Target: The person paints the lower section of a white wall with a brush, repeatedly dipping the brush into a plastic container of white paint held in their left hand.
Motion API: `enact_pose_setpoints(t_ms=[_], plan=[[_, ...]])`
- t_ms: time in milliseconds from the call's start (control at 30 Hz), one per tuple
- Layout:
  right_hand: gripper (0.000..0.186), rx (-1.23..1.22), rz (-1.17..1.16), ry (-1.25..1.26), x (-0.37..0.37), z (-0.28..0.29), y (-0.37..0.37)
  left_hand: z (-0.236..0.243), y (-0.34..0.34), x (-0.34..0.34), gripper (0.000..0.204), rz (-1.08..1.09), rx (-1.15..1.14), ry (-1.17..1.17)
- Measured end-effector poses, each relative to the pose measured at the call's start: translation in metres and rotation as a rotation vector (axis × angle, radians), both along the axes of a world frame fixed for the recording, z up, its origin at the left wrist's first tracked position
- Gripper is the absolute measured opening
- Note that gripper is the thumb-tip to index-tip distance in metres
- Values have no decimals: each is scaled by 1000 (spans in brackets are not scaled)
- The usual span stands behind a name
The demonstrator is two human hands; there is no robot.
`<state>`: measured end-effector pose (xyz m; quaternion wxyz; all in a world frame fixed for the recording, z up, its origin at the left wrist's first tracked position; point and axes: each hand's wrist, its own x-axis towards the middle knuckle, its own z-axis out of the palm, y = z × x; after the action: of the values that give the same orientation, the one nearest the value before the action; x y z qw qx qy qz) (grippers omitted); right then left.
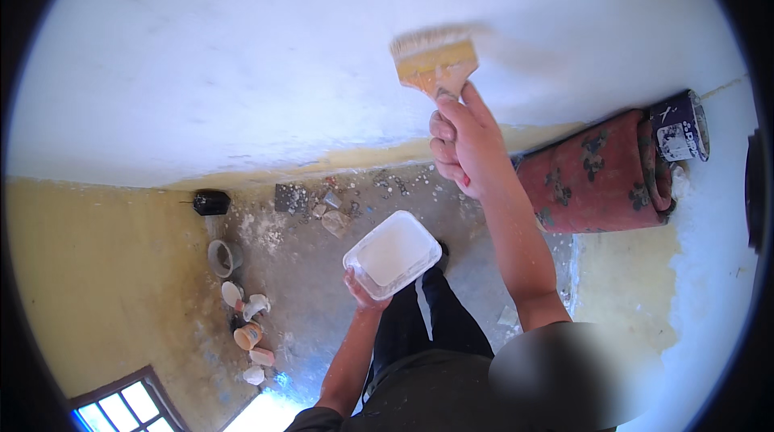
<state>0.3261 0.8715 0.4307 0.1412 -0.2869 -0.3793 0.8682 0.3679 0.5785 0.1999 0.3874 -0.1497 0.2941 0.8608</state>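
A wide paintbrush [436,61] with a yellow ferrule is raised in my right hand [468,141], its fingers wrapped round the handle. The bristles meet or nearly meet the white-painted wall [242,53], and their edge is blurred. Lower down, my left hand [367,291] grips a white rectangular tub [393,253] by its near left edge. Pale paint lies inside the tub, and white smears mark its rim.
A rolled red patterned carpet [592,174] leans at the right beside a dark paint bucket [681,127]. Along the yellow wall [97,271] stand a black container [211,203], a grey bucket [224,258] and several small pots [247,337]. Rubble [335,223] lies on the paint-spattered floor.
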Motion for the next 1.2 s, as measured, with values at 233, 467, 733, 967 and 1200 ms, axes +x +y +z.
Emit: enact_pose_setpoints(t_ms=[233, 467, 733, 967, 1200], plan=[[31, 65, 84, 132, -31, -109, 7, -3, 0, 4, 77, 2, 33, -30], [22, -297, 4, -31, -20, -309, -12, -27, -34, 14, 81, 71, -164, -3], [11, -593, -205, -300, 15, -413, 44, -6, -32, 16, 80, 72, -132, -32], [20, -676, -165, -286, 13, -324, 115, -4, -26, 12, 79, 11, -151, 25], [18, -168, -8, -24, 29, -59, 60, -14, -12, -1, 82, -58, -27, 58]])
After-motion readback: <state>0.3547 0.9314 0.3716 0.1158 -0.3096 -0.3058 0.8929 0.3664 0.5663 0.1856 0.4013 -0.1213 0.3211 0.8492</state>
